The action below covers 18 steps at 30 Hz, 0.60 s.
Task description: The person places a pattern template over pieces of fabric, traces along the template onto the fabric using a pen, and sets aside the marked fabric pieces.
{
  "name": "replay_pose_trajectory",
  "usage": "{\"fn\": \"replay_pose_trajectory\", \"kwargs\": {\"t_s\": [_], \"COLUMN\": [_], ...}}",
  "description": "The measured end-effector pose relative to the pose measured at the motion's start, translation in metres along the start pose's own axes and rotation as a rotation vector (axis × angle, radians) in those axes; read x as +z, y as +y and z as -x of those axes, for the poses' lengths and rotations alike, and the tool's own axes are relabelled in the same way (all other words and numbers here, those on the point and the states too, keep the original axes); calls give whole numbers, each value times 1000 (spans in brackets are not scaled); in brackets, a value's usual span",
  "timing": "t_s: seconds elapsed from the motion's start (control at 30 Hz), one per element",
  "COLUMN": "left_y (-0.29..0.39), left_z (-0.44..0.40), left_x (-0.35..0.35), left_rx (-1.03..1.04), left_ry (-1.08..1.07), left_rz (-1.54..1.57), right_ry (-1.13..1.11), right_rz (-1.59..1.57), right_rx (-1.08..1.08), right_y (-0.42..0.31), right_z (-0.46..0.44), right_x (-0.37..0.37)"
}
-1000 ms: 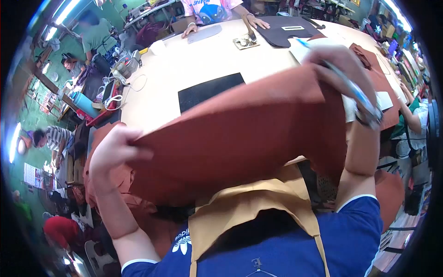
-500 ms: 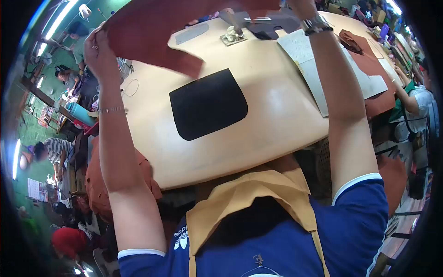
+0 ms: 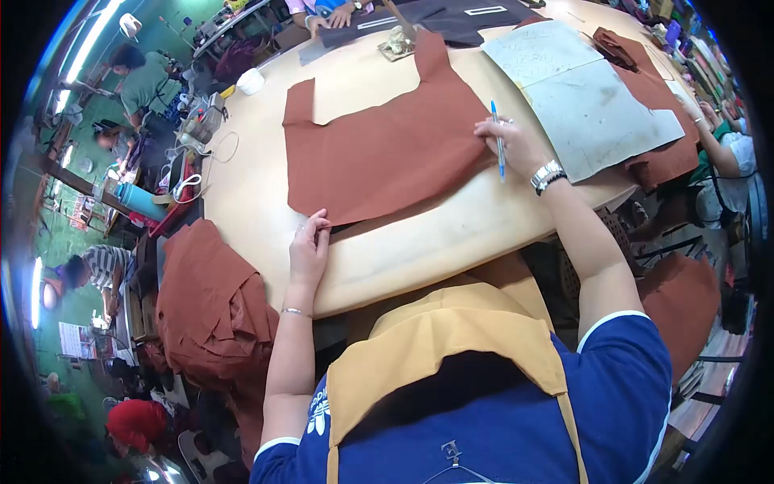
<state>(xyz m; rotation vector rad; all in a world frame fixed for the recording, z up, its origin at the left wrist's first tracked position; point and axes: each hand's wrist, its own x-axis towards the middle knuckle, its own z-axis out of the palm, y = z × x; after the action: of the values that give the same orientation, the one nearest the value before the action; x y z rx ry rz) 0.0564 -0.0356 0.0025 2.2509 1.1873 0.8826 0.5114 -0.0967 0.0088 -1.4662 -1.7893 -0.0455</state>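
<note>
A reddish-brown piece of leather or similar sheet material (image 3: 379, 153) lies spread over the table in front of me, with two strips reaching to the far side. Its near left corner is pinched between thumb and fingers of my left hand (image 3: 310, 246). My right hand (image 3: 518, 147) grips a blue pen (image 3: 500, 143), and its fingertips touch the sheet's right edge. Under the near edge shows a thin dark sliver of the black flap-shaped piece (image 3: 348, 229); the rest of it is covered.
Right of the sheet, a grey marked pattern board (image 3: 584, 105) lies over more brown material (image 3: 645, 153). A brown heap (image 3: 214, 298) hangs at the table's left. At the far side are a small block with a whitish lump (image 3: 397, 43), a white cup (image 3: 250, 81) and a person's hands (image 3: 340, 14).
The brown sheet came down from the air onto the table and now covers the black piece. Both my hands moved lower and nearer to me; the pen now shows in the right one.
</note>
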Motion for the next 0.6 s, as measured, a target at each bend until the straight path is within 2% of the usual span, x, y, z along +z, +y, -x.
{"fn": "replay_pose_trajectory", "kwargs": {"t_s": [0.1, 0.3, 0.6], "left_y": [8, 13, 28], "left_z": [8, 16, 54], "left_x": [-4, -3, -14], "left_rx": [12, 51, 133], "left_ry": [-58, -133, -107], "left_rz": [-145, -219, -362], "right_ry": [-62, -36, -66], "right_rz": [0, 18, 72], "right_rx": [37, 76, 2], "right_y": [-17, -25, -40], "right_z": [17, 44, 68], "right_x": [-8, -19, -33]}}
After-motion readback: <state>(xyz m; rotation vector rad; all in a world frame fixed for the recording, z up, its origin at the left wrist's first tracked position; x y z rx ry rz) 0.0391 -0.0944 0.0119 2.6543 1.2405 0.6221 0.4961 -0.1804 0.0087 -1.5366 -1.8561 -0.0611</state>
